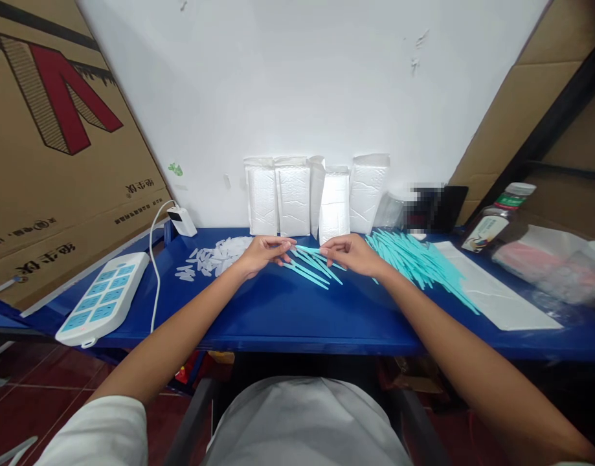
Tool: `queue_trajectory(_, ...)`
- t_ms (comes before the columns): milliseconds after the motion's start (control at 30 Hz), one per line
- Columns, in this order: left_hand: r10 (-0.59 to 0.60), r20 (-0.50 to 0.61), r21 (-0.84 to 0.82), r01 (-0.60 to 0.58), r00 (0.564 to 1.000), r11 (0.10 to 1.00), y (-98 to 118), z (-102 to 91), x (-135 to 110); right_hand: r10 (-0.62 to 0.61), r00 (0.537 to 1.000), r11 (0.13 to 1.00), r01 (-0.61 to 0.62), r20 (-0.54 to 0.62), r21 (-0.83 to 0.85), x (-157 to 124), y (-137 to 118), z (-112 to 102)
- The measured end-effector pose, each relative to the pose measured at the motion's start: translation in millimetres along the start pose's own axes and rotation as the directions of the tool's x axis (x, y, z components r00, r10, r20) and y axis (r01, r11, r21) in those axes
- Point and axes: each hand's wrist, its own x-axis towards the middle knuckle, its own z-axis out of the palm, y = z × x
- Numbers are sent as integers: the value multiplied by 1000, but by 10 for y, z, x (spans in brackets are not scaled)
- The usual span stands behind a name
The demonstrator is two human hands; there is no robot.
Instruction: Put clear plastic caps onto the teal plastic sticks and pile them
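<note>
On the blue table, my left hand [263,254] is closed in a pinch on a small translucent sleeve-like piece, mostly hidden by the fingertips. Facing it, my right hand [351,253] pinches a thin teal stick [309,250], whose far end meets the left fingertips. Whether the stick sits inside the piece I cannot tell. Several teal sticks [307,274] lie fanned out just beneath both hands. Beside my left hand spreads a pile of translucent flat pieces [217,256]. A large heap of teal sticks [414,257] lies to the right of my right hand.
White wrapped packs [293,197] lean on the wall behind. At left are a power strip [103,299], a white device [182,221] with a cable, and a large carton [59,162]. At right lie a white sheet [501,294], a bottle [498,217] and a clear bag [552,265].
</note>
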Motion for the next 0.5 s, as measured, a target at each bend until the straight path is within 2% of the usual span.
queue_trajectory(233, 7, -82, 48, -3, 997, 999, 12, 85, -10, -9, 1000, 999, 9, -16, -38, 1, -1, 18)
queue_trajectory(500, 46, -188, -7, -48, 981, 999, -94, 133, 32, -108, 992, 992, 103, -67, -75, 8, -19, 157)
